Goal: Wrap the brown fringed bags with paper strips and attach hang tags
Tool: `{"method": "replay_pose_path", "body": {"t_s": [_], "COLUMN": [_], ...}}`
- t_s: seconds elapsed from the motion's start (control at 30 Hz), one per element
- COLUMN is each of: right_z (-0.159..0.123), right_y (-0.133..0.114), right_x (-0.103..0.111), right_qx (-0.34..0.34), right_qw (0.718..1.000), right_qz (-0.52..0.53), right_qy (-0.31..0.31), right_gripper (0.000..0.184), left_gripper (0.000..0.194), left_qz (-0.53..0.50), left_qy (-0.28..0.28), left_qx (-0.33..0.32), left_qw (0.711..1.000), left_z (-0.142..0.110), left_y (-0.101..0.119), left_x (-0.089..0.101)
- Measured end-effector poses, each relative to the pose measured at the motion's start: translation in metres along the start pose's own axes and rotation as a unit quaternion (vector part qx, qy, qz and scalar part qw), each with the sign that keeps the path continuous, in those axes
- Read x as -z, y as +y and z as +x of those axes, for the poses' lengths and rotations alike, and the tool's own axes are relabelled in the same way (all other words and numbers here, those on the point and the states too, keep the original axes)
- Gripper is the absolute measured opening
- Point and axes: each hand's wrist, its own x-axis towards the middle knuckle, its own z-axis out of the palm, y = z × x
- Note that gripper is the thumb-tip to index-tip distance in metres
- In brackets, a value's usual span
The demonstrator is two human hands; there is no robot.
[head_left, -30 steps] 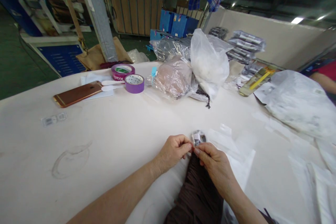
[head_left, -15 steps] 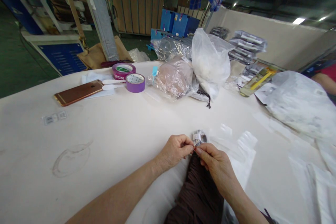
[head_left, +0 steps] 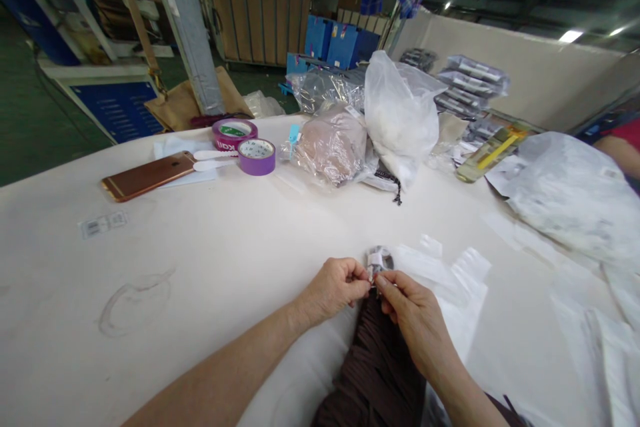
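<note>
A dark brown gathered garment (head_left: 375,367) runs up the table from the bottom edge toward my hands. At its far end lies a small grey ring-like piece (head_left: 381,259) with a whitish wrap or label on it. My left hand (head_left: 337,290) is closed in a fingertip pinch at the near side of that piece. Facing it, my right hand (head_left: 410,303) pinches at the same spot, its fingertips almost touching the left ones. Whatever small thing is between the fingertips is too fine to name. Clear plastic bags (head_left: 463,280) lie flat beside the right hand.
On the left of the white table (head_left: 210,253) are a phone (head_left: 150,175), tape rolls (head_left: 257,157) and a barcode sticker (head_left: 103,224). Bagged items (head_left: 333,147), a white plastic bag (head_left: 400,110) and a yellowish bottle (head_left: 490,155) stand farther back. Another person's arm (head_left: 617,150) shows at right.
My right fingertips have shifted very slightly to the right, apart from the left ones. Both hands stay at the same spot, and the garment lies as before.
</note>
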Motion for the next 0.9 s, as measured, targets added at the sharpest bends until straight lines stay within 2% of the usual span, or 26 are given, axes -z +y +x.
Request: {"method": "replay_pose_path", "body": {"t_s": [0.23,0.4,0.47,0.6,0.73,0.83,0.9], "right_z": [-0.001,-0.008,-0.014,-0.023,-0.026,-0.022,-0.018], "right_y": [-0.004,-0.01,-0.005,0.012,0.017,0.018,0.021], "right_x": [0.002,0.029,0.038,0.04,0.042,0.046,0.047], "right_qx": [0.011,0.081,0.074,0.051,0.093,0.084,0.081], "right_qw": [1.0,0.985,0.981,0.975,0.953,0.944,0.945], "right_qz": [-0.018,-0.137,-0.172,-0.212,-0.286,-0.314,-0.307], "right_qy": [0.001,0.06,0.043,-0.039,-0.042,-0.066,-0.077], "right_gripper": [0.034,0.034,0.034,0.033,0.038,0.051,0.051], "left_gripper": [0.016,0.013,0.014,0.014,0.015,0.017,0.018], "left_qz": [-0.038,-0.215,-0.264,-0.314,-0.328,-0.332,-0.333], "left_qy": [-0.007,0.004,-0.01,-0.034,-0.061,-0.072,-0.075], "left_qx": [0.012,0.047,0.06,0.068,0.072,0.072,0.071], "left_qw": [0.999,0.975,0.962,0.946,0.94,0.938,0.937], "left_z": [-0.002,-0.002,-0.001,0.0,-0.001,-0.002,-0.002], "left_y": [0.005,0.01,0.01,0.008,0.01,0.013,0.014], "left_x": [-0.001,0.002,0.004,0.007,0.01,0.012,0.014]}}
